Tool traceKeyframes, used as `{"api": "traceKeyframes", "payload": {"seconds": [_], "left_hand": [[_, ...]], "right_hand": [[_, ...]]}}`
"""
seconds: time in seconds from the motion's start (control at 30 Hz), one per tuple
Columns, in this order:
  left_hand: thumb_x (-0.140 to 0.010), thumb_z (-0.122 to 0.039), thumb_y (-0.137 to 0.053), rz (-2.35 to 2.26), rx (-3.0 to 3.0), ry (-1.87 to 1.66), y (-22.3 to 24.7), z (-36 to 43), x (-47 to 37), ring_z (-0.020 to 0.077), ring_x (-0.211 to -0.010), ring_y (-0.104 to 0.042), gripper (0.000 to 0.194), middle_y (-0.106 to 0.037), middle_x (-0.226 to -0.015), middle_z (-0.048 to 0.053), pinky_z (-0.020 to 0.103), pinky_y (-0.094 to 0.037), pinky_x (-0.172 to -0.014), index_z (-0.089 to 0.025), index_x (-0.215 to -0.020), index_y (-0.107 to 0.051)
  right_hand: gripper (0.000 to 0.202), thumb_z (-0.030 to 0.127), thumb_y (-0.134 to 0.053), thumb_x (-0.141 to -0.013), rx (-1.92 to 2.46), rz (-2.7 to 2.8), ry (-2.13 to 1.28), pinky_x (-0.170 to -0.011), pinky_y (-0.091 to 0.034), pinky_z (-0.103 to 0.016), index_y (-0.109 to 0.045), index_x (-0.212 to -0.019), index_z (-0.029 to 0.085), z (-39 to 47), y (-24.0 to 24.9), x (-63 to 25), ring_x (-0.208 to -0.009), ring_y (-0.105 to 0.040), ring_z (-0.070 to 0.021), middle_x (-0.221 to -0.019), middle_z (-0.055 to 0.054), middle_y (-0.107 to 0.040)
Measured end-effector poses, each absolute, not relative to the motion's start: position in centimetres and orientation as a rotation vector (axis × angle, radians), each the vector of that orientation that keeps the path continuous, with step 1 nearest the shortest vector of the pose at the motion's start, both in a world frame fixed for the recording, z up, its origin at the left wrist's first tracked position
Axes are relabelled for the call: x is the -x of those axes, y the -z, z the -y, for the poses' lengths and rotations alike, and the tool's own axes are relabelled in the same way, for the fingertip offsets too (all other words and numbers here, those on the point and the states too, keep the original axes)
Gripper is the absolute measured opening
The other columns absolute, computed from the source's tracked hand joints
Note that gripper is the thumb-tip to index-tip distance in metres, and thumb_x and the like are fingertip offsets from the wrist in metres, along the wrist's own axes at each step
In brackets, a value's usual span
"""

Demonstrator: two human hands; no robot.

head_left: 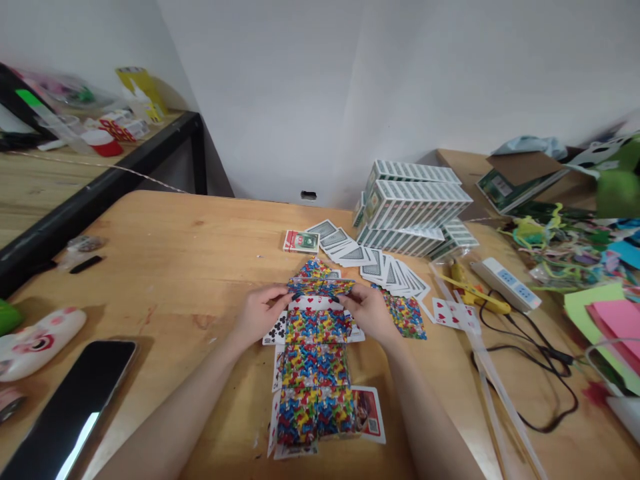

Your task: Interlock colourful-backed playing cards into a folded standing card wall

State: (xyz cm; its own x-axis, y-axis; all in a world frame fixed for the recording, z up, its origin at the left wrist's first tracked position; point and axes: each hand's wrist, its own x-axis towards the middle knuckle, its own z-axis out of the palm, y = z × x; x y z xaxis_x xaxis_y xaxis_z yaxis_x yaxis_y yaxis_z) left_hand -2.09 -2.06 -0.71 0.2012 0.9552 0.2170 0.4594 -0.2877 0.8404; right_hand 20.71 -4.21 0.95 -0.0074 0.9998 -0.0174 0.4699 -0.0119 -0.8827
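Note:
My left hand (pixel 261 312) and my right hand (pixel 371 311) pinch the two ends of a folded playing-card strip (pixel 320 287), printed with a colourful pattern. Below it shows a white card edge with red hearts (pixel 311 303). Under and in front of my hands lies a long panel of joined playing cards (pixel 316 365) in the same bright pattern. Card faces stick out at its sides, among them a ten of clubs (pixel 277 330) on the left and a red card (pixel 371 415) at the lower right. My fingers partly hide the strip's ends.
Fanned cards (pixel 395 270) and a card box (pixel 301 241) lie beyond my hands. Card cartons (pixel 420 203) are stacked behind. On the right are a yellow glue gun (pixel 480 297), its cable, glue sticks (pixel 483 360) and a power strip (pixel 507 283). A phone (pixel 75 407) lies left.

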Motion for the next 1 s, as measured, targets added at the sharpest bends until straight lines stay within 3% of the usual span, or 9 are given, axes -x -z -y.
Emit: {"api": "traceKeyframes", "payload": {"seconds": [0.07,0.17,0.23,0.4,0.5,0.7,0.83,0.9,1.0], "left_hand": [[-0.078,-0.03,-0.052,-1.285,-1.858,-0.949,0.6,2.0,2.1,0.0119,-0.064,-0.06,0.021,-0.068,-0.072,0.001,0.018,-0.047,-0.06,-0.016,-0.075,-0.066],[-0.078,-0.031,-0.051,-1.258,-1.882,-0.886,0.4,1.9,2.1,0.0122,-0.063,-0.059,0.022,-0.067,-0.07,0.001,0.019,-0.046,-0.06,-0.016,-0.073,-0.066],[-0.078,-0.032,-0.051,-1.24,-1.899,-0.839,0.1,1.8,2.1,0.0127,-0.064,-0.059,0.023,-0.067,-0.071,0.001,0.02,-0.045,-0.061,-0.016,-0.074,-0.066],[-0.079,-0.035,-0.048,-1.215,-1.942,-0.627,-1.3,0.6,2.1,0.0119,-0.057,-0.054,0.028,-0.065,-0.064,0.0,0.019,-0.04,-0.053,-0.014,-0.072,-0.066],[-0.079,-0.033,-0.047,-1.123,-2.069,-0.42,-2.8,-1.3,1.5,0.0101,-0.054,-0.051,0.027,-0.062,-0.06,-0.002,0.018,-0.036,-0.051,-0.015,-0.068,-0.065],[-0.076,-0.027,-0.052,-0.826,-2.417,-0.014,-6.1,-5.6,-1.9,0.01,-0.048,-0.049,0.02,-0.06,-0.053,-0.003,0.02,-0.031,-0.048,-0.019,-0.068,-0.068],[-0.072,-0.022,-0.056,-0.895,-2.504,-0.034,-7.3,-6.3,-4.4,0.0156,-0.058,-0.056,0.013,-0.064,-0.059,0.0,0.023,-0.036,-0.056,-0.02,-0.063,-0.066],[-0.074,-0.023,-0.055,-0.983,-2.539,-0.081,-7.7,-5.6,-5.2,0.0212,-0.071,-0.059,0.012,-0.067,-0.072,0.005,0.028,-0.04,-0.064,-0.019,-0.072,-0.066],[-0.078,-0.02,-0.051,-1.153,-2.652,-0.266,-8.1,-2.8,-5.6,0.0277,-0.099,-0.054,0.024,-0.062,-0.102,0.013,0.037,-0.038,-0.083,-0.014,-0.1,-0.059]], "right_hand": [[0.014,0.028,-0.058,-0.07,1.445,1.478,-1.027,-0.054,-0.041,-0.024,-0.056,-0.08,0.019,4.3,-1.5,-20.6,-0.06,-0.052,-0.0141,-0.07,0.0,-0.058],[0.048,0.026,-0.062,-0.068,1.349,1.425,-0.998,-0.06,-0.045,-0.025,-0.048,-0.114,0.023,4.4,-2.4,-20.4,-0.071,-0.056,-0.0152,-0.1,-0.004,-0.06],[0.043,0.026,-0.062,-0.068,1.419,1.47,-0.973,-0.054,-0.043,-0.024,-0.052,-0.109,0.022,4.4,-2.8,-20.5,-0.062,-0.054,-0.0136,-0.093,-0.003,-0.062],[0.011,0.028,-0.062,-0.065,1.601,1.593,-1.045,-0.046,-0.038,-0.022,-0.059,-0.07,0.018,4.7,-3.4,-21.2,-0.052,-0.053,-0.0134,-0.056,0.003,-0.057],[0.012,0.025,-0.059,-0.066,1.637,1.666,-1.221,-0.047,-0.039,-0.022,-0.055,-0.057,0.018,5.1,-4.2,-21.4,-0.051,-0.055,-0.0135,-0.051,0.003,-0.057],[0.007,0.024,-0.062,-0.064,1.645,1.534,-1.72,-0.054,-0.049,-0.026,-0.062,-0.065,0.017,5.6,-5.2,-22.6,-0.054,-0.061,-0.0153,-0.061,-0.001,-0.066],[0.038,0.028,-0.067,-0.062,1.53,1.294,-1.626,-0.056,-0.052,-0.03,-0.058,-0.099,0.02,5.4,-5.2,-23.7,-0.064,-0.063,-0.0176,-0.08,-0.001,-0.067],[0.041,0.031,-0.066,-0.065,1.476,1.232,-1.625,-0.056,-0.053,-0.031,-0.056,-0.104,0.022,5.3,-5.1,-24.0,-0.069,-0.064,-0.0193,-0.085,-0.001,-0.067],[0.023,0.038,-0.058,-0.071,1.48,1.227,-1.569,-0.053,-0.053,-0.031,-0.06,-0.087,0.021,5.0,-4.6,-24.0,-0.067,-0.063,-0.0201,-0.076,-0.001,-0.065]]}}
